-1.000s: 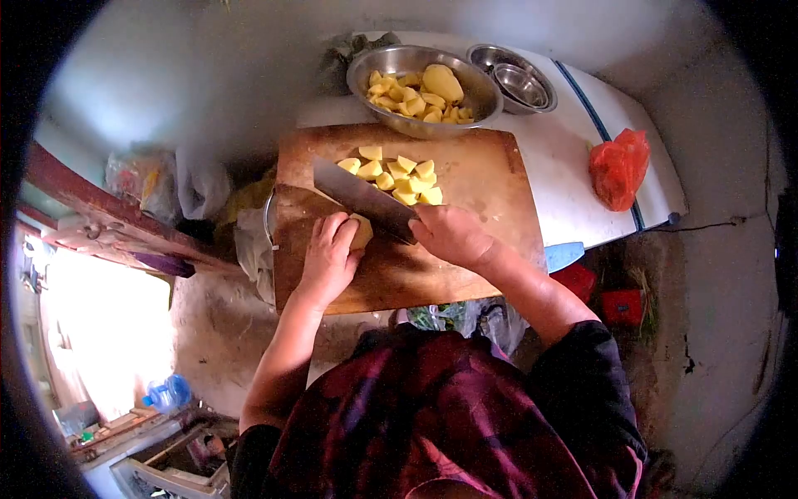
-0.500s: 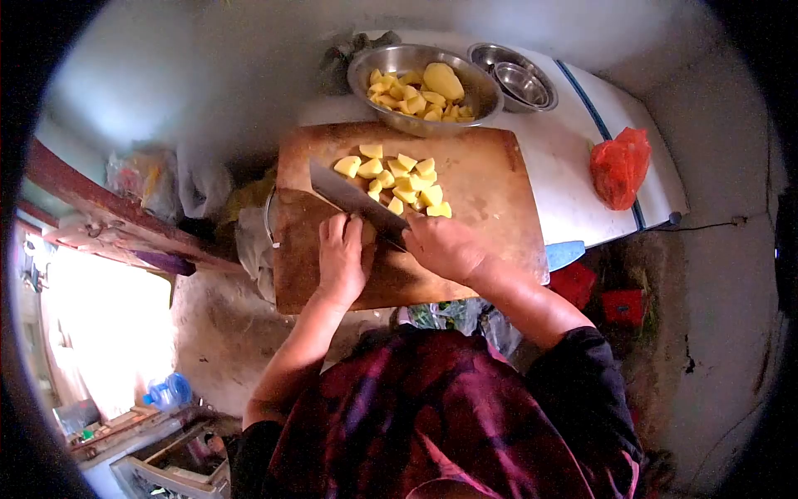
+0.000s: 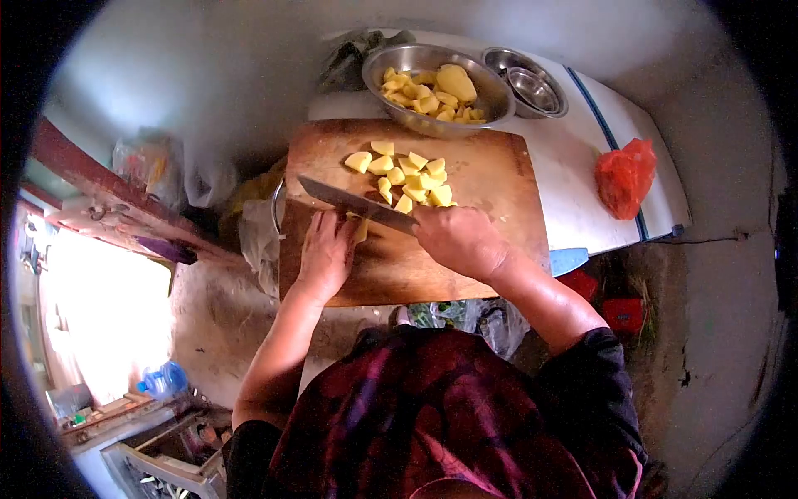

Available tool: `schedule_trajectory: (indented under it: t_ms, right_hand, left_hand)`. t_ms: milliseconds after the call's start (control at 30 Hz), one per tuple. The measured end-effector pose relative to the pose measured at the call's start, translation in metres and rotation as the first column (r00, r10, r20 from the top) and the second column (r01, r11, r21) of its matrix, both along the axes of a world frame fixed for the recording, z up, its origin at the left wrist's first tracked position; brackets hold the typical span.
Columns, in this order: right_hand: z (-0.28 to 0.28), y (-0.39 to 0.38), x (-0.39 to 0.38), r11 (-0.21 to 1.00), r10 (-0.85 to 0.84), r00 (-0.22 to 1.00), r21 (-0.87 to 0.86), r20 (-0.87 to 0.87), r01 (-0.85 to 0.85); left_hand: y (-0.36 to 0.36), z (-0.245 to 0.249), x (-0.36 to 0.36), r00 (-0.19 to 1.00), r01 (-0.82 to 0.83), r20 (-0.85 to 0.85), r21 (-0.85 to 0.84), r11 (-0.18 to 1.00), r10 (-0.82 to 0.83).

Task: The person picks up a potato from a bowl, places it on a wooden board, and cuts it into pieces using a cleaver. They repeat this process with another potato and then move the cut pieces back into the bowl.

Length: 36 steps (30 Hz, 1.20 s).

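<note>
A wide-bladed knife (image 3: pixel 353 201) is gripped at its handle by my right hand (image 3: pixel 461 239), its blade pointing left over the wooden cutting board (image 3: pixel 490 183). My left hand (image 3: pixel 327 249) is closed on a yellow potato piece (image 3: pixel 360 229) just below the blade, partly hidden by the fingers. Several cut potato chunks (image 3: pixel 413 177) lie on the board above the knife.
Behind the board stands a metal bowl (image 3: pixel 399 56) of potato pieces with one larger potato. Nested small metal bowls (image 3: pixel 532 90) are beside it. A red plastic bag (image 3: pixel 625 179) lies at the right. A blue object (image 3: pixel 568 260) juts out by the board's right edge.
My left hand has shifted a little left, away from the blade, and the potato piece now shows more. The knife has turned flatter. The whole view has shifted slightly.
</note>
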State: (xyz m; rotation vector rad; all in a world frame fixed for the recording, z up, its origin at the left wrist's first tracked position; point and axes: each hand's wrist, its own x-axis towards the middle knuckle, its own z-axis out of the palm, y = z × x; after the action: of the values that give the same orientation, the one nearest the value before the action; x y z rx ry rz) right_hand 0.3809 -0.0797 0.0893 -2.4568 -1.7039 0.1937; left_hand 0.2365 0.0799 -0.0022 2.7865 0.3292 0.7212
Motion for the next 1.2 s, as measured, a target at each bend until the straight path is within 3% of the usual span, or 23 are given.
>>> schedule_trajectory:
  t_ms: [67, 167, 267, 300, 400, 467, 533, 767, 867, 967, 1067, 1200]
  right_hand:
    - [-0.007, 0.008, -0.002, 0.999, -0.001, 1.000, -0.039, -0.019, 0.000]
    - [-0.042, 0.016, 0.001, 0.997, 0.080, 0.992, -0.019, 0.096, -0.078]
    - [-0.023, 0.007, 0.003, 0.988, -0.016, 0.995, 0.149, -0.103, 0.032]
    - [-0.028, 0.006, 0.004, 0.967, -0.130, 0.960, 0.182, -0.247, 0.177]
    - [-0.019, -0.008, 0.003, 0.987, -0.044, 0.995, 0.149, -0.095, 0.058]
    - [-0.005, -0.011, -0.006, 0.982, -0.102, 0.982, 0.138, -0.161, 0.125]
    - [0.001, -0.010, -0.012, 0.990, -0.119, 0.984, 0.065, -0.131, 0.128]
    - [-0.042, 0.004, 0.006, 0.986, -0.023, 0.976, 0.157, -0.215, 0.058]
    - [-0.040, 0.002, 0.005, 0.977, -0.101, 0.977, 0.167, -0.186, 0.132]
    - [-0.021, -0.006, -0.003, 0.971, -0.094, 0.995, 0.217, -0.021, 0.097]
    - [-0.004, -0.006, -0.009, 0.995, -0.001, 0.990, 0.103, 0.138, -0.014]
    - [-0.005, 0.000, -0.004, 0.987, 0.081, 0.976, 0.121, 0.204, -0.108]
  left_hand:
    - [-0.001, -0.001, -0.002, 0.999, -0.030, -0.041, -0.021, 0.999, 0.029]
    - [-0.002, 0.006, 0.002, 0.999, -0.004, -0.032, -0.063, 0.998, 0.002]
    - [-0.008, 0.001, 0.002, 0.997, -0.037, 0.056, -0.108, 0.993, 0.043]
    - [-0.010, -0.001, 0.004, 0.994, -0.067, 0.071, -0.147, 0.987, 0.078]
    - [-0.019, -0.003, 0.010, 0.977, -0.124, 0.143, -0.228, 0.966, 0.159]
    - [-0.026, 0.003, 0.011, 0.970, -0.124, 0.168, -0.284, 0.951, 0.176]
    - [-0.030, 0.004, 0.011, 0.969, -0.131, 0.170, -0.269, 0.954, 0.181]
    - [-0.027, -0.003, 0.011, 0.979, -0.111, 0.148, -0.205, 0.973, 0.143]
    - [-0.019, -0.004, 0.008, 0.988, -0.043, 0.142, -0.169, 0.985, 0.067]
    - [-0.011, -0.002, 0.005, 0.990, 0.006, 0.141, -0.155, 0.988, 0.016]
    - [-0.009, -0.009, 0.004, 0.991, -0.001, 0.131, -0.143, 0.990, 0.020]
    - [-0.010, -0.006, 0.003, 0.990, 0.012, 0.140, -0.164, 0.986, 0.011]
